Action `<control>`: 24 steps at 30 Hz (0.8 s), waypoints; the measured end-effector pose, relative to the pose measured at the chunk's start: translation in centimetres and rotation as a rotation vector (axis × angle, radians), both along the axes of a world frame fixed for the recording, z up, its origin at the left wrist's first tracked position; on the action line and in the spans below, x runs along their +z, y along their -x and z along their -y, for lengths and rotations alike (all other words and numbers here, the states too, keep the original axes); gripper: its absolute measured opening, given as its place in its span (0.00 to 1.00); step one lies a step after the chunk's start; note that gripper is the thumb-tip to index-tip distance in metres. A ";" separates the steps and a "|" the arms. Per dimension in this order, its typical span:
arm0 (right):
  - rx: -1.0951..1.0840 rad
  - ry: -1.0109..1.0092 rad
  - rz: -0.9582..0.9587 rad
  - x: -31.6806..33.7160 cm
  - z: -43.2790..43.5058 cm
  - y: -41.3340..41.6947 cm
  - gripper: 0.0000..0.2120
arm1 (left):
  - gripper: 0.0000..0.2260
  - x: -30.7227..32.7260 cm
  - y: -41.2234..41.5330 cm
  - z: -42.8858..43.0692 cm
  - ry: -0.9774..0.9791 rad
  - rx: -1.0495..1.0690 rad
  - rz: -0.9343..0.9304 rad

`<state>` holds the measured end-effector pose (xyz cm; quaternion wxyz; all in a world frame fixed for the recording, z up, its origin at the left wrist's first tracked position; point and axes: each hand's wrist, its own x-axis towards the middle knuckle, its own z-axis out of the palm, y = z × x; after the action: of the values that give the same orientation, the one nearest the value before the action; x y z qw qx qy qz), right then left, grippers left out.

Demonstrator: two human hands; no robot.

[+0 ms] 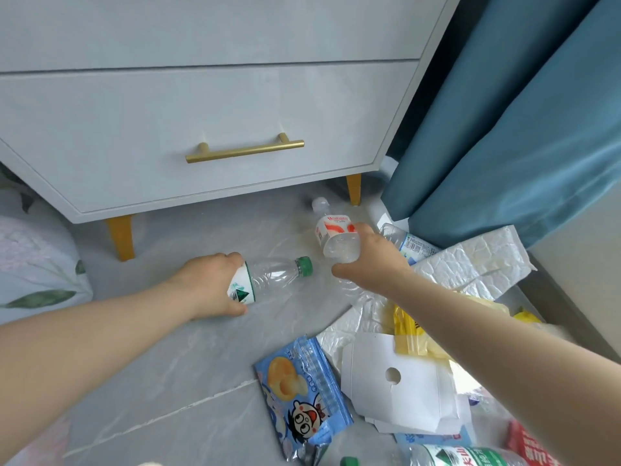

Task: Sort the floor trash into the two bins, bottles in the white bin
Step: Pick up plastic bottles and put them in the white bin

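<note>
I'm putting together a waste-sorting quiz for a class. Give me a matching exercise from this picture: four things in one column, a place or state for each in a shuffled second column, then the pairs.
Things
1. green-capped bottle
2. red-labelled bottle
3. blue snack packet
4. white carton

Place or state
A. lies flat on the grey floor, untouched
B. gripped by the right hand
C. rests on other trash, with a round hole in it
D. gripped by the left hand

Pairs: 1-D, 2-B, 3-A, 4-C
</note>
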<state>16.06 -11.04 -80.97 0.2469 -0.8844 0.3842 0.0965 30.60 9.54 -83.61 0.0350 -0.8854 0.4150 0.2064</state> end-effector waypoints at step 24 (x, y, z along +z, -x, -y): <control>-0.333 -0.440 1.211 24.4 0.2 7.2 0.34 | 0.28 27.8 4.4 7.9 0.964 0.267 -0.648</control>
<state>8.83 -11.22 -56.57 0.6056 -0.6402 0.2803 -0.3807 26.23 1.60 -55.85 -0.5255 -0.7380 0.3365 0.2571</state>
